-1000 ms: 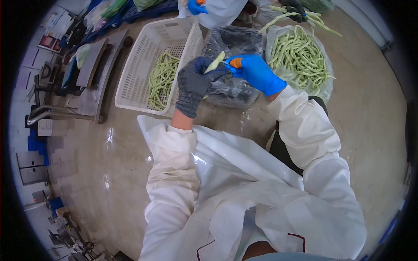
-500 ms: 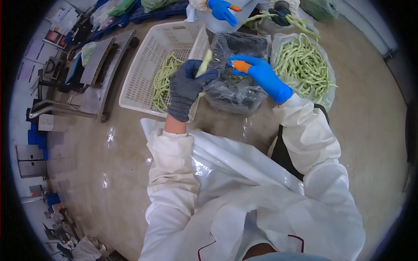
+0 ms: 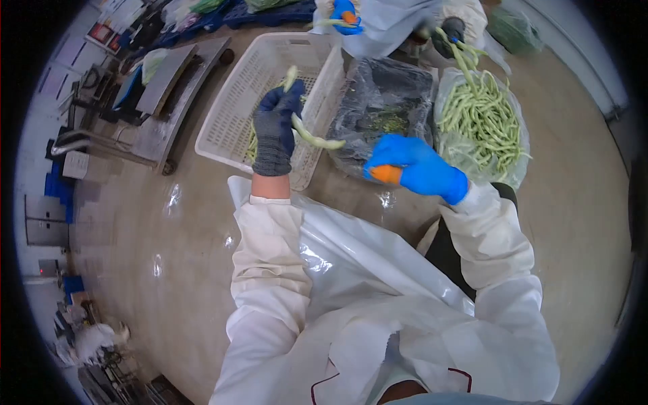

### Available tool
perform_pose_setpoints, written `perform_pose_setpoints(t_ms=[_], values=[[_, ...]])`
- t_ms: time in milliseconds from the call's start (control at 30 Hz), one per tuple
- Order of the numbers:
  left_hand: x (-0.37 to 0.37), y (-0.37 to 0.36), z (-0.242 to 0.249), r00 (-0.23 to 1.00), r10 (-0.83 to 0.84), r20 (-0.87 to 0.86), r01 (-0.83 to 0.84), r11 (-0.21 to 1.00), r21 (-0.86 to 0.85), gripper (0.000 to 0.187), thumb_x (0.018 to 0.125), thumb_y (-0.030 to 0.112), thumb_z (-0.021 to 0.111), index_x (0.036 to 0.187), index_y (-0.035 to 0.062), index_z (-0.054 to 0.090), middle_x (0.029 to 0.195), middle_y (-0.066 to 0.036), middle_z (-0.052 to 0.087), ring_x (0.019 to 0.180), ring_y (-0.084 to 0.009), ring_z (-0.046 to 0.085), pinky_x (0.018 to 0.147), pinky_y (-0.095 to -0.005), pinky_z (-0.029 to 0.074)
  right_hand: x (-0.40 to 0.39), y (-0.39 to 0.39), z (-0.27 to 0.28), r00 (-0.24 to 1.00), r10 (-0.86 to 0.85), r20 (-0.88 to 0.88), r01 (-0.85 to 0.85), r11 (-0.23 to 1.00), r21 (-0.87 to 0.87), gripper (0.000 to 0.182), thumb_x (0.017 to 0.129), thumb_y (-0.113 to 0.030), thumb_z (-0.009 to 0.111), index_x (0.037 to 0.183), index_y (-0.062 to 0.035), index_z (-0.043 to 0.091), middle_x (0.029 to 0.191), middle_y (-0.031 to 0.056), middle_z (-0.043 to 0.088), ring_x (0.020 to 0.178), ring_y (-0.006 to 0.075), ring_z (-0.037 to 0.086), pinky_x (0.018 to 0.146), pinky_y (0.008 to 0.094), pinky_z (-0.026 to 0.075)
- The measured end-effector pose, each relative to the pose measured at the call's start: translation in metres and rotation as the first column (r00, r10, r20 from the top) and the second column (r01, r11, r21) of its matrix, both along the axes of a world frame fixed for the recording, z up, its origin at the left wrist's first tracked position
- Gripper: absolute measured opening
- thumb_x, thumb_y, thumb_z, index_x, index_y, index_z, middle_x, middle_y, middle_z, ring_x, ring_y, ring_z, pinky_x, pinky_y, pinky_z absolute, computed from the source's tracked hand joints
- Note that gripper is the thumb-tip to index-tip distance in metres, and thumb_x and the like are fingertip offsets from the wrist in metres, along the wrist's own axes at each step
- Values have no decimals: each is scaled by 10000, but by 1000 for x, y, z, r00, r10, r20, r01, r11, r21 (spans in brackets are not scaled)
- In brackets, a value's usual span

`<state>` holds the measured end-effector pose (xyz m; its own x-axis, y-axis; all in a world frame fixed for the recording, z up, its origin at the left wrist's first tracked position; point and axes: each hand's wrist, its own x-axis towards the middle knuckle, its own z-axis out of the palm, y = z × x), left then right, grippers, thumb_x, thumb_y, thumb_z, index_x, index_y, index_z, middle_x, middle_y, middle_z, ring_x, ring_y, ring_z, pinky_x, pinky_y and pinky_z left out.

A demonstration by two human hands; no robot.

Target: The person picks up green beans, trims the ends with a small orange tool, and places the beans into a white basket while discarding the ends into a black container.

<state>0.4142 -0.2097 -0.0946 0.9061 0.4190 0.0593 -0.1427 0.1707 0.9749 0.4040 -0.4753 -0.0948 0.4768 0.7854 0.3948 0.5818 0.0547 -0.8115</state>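
Note:
My left hand, in a dark grey knitted glove, is closed round a pale green bean whose two ends stick out. It hangs over the near part of the white perforated crate, where more beans lie. In a blue glove with orange on a finger, my right hand is curled at the near edge of a bin lined with clear plastic; what it holds, if anything, is too small to name. Green scraps lie in the bin.
A plastic bag full of long green beans stands right of the bin. Across from me a co-worker's gloved hands hold beans. A metal cart is at the left, and a green bag lies at the back right.
My left hand has drawn back from the bin's edge over the crate, still with a bean. My right hand has moved nearer to me and its fingers have curled in. The view has shifted slightly.

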Motion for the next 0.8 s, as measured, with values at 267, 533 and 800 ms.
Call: perform_pose_setpoints(t_ms=[267, 533, 800], values=[[-13, 15, 8, 997, 18, 81, -25, 996, 82, 138, 778, 79, 746, 868, 25, 658, 751, -11, 642, 619, -71, 542, 591, -209, 420, 74, -34, -59, 681, -688, 251, 731, 660, -174, 254, 846, -122, 644, 1078, -19, 661, 1018, 159, 664, 912, 207, 622, 833, 308, 475], [-21, -38, 6, 941, -335, -41, 334, 905, 265, 219, 741, 16, 764, 923, 8, 643, 835, -24, 646, 752, -84, 597, 695, -230, 501, 34, 8, 15, 790, -492, -365, 454, 870, -190, 289, 854, -179, 636, 1106, -39, 656, 1028, 105, 680, 923, 149, 614, 826, 300, 477], [-24, -63, 4, 874, -429, -228, 485, 793, 367, 220, 756, 71, 763, 918, 17, 624, 817, -22, 637, 723, -70, 565, 640, -218, 464, 35, 6, -11, 830, -498, -250, 474, 867, -152, 210, 838, -157, 640, 1004, -33, 675, 913, 105, 672, 781, 146, 615, 742, 303, 483]])
